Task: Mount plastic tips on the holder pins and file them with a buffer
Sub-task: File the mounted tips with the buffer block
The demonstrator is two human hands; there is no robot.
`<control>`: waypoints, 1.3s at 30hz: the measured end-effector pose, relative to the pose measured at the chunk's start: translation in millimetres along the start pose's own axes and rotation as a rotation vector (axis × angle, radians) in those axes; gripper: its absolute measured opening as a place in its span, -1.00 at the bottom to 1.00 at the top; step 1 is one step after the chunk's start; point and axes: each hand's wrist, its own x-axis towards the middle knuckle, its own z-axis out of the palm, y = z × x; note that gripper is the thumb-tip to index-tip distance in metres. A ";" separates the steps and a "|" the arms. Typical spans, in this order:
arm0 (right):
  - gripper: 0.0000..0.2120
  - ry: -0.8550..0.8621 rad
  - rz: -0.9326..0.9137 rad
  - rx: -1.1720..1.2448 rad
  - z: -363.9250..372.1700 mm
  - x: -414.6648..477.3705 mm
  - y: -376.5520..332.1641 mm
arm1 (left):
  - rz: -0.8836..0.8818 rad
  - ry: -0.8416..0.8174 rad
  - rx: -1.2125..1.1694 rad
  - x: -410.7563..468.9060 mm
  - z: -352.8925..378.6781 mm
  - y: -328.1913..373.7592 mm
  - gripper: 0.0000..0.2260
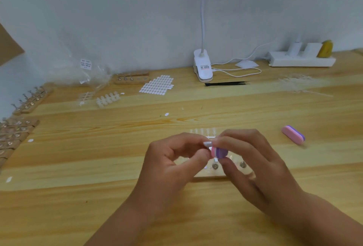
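My left hand [172, 159] pinches a small clear plastic tip [207, 144] between thumb and forefinger, just above a wooden holder block [211, 174] with metal pins [215, 166]. My right hand [249, 165] grips a small pink and purple buffer [219, 152] and holds it against the tip. The block is mostly hidden under both hands. A strip of clear tips [203, 130] lies on the table just behind my fingers.
A second pink and purple buffer [293, 134] lies to the right. More wooden holders [17, 129] line the left edge. Behind are a sticker sheet [157, 84], tip strips [108, 99], plastic bags [88, 72], a clip lamp [203, 67], black tweezers [225, 83] and a power strip [302, 60].
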 end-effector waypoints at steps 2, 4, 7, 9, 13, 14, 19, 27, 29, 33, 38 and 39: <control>-0.71 -0.001 -0.006 -0.029 1.4 -0.5 1.3 | -0.074 -0.014 -0.166 1.7 -1.7 -2.2 -0.83; -0.73 0.016 0.019 -0.052 0.6 1.1 2.3 | -0.120 0.001 -0.207 2.4 -3.1 -4.1 -0.77; -0.75 0.057 0.095 -0.040 -3.4 4.7 -0.7 | -0.143 0.007 -0.185 2.6 -2.6 -5.1 -0.75; -0.75 0.056 0.142 0.015 -7.8 4.0 -3.7 | -0.153 -0.012 -0.183 2.5 -1.0 -4.1 -0.76; -0.82 0.031 0.218 0.077 -10.3 1.3 -4.6 | -0.164 -0.059 -0.166 0.8 2.1 -2.4 -0.80; -0.82 0.029 0.223 0.040 -8.8 2.1 -4.0 | -0.163 -0.071 -0.171 0.2 2.8 -2.1 -0.82; -0.88 0.032 0.160 -0.060 -1.4 1.2 3.8 | -0.157 -0.076 -0.183 -1.6 6.5 -5.4 -0.80; -0.85 0.054 0.204 -0.014 -2.1 3.1 -1.0 | -0.039 -0.080 -0.041 -3.0 3.9 -6.3 -0.67; -0.85 0.032 0.230 0.040 -3.9 4.6 -3.6 | -0.006 -0.046 -0.022 -3.7 3.2 -5.6 -0.69; -0.72 -0.068 0.305 0.185 -14.8 5.0 -2.8 | 0.046 0.006 0.056 -5.0 1.6 -5.8 -0.71; -0.56 -0.125 0.254 0.107 -13.0 7.6 0.9 | 0.068 0.037 0.160 -6.5 3.2 -5.5 -0.72; -0.55 -0.121 0.210 0.089 -11.4 5.9 0.8 | 0.077 0.043 0.177 -6.6 3.3 -5.1 -0.73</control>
